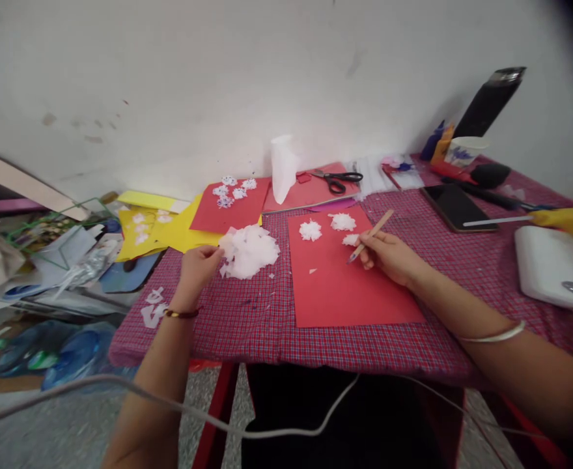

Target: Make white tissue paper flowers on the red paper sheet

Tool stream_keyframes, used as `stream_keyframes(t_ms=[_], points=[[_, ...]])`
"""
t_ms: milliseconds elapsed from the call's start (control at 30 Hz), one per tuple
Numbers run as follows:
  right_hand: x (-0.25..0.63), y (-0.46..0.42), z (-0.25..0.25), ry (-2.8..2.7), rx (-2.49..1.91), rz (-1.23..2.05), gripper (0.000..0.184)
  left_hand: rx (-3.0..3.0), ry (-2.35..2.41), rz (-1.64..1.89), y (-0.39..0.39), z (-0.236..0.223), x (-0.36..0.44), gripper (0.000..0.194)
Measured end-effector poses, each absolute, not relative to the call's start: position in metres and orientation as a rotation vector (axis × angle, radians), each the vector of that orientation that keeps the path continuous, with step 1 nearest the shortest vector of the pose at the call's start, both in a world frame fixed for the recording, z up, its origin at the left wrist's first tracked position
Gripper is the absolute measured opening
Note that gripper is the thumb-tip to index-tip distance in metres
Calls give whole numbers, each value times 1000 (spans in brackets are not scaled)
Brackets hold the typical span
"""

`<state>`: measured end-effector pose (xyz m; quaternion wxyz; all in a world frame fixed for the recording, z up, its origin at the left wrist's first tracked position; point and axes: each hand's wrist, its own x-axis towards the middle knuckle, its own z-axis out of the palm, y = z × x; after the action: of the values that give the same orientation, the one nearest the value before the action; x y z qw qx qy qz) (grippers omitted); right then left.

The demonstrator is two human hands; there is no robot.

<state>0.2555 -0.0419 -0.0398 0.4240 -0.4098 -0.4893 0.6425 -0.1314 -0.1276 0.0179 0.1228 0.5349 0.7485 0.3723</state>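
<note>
My left hand (199, 266) is closed in a pinch at the left edge of a heap of white paper cut-outs (250, 251) on the checked tablecloth. My right hand (389, 255) grips a thin wooden stick (370, 236), its tip down on the red paper sheet (349, 290). Three small white paper flowers lie on that sheet: one (310, 230) at upper left, one (342, 222) beside it, and one (350, 240) right by the stick's tip.
A second red sheet (232, 205) with small cut-outs, yellow sheets (169, 228), scissors (338, 179), a white paper roll (283, 166), a phone (457, 207), a cup (465, 151), a black bottle (489, 101) and a white box (555, 267) ring the table. Clutter lies left on the floor.
</note>
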Motion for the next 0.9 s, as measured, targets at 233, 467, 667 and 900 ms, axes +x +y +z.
stream_keyframes(t_ms=[233, 467, 667, 900], points=[[250, -40, -26, -1169, -940, 1562, 27, 1128, 1510, 1321, -129, 51, -89, 27], [247, -27, 39, -1138, -680, 1374, 21, 1131, 1144, 1290, -54, 29, 18, 23], [251, -20, 23, -1062, -652, 1384, 13, 1103, 1115, 1283, -30, -5, 45, 23], [238, -33, -7, -1203, -732, 1388, 26, 1112, 1151, 1280, -56, -6, 44, 16]])
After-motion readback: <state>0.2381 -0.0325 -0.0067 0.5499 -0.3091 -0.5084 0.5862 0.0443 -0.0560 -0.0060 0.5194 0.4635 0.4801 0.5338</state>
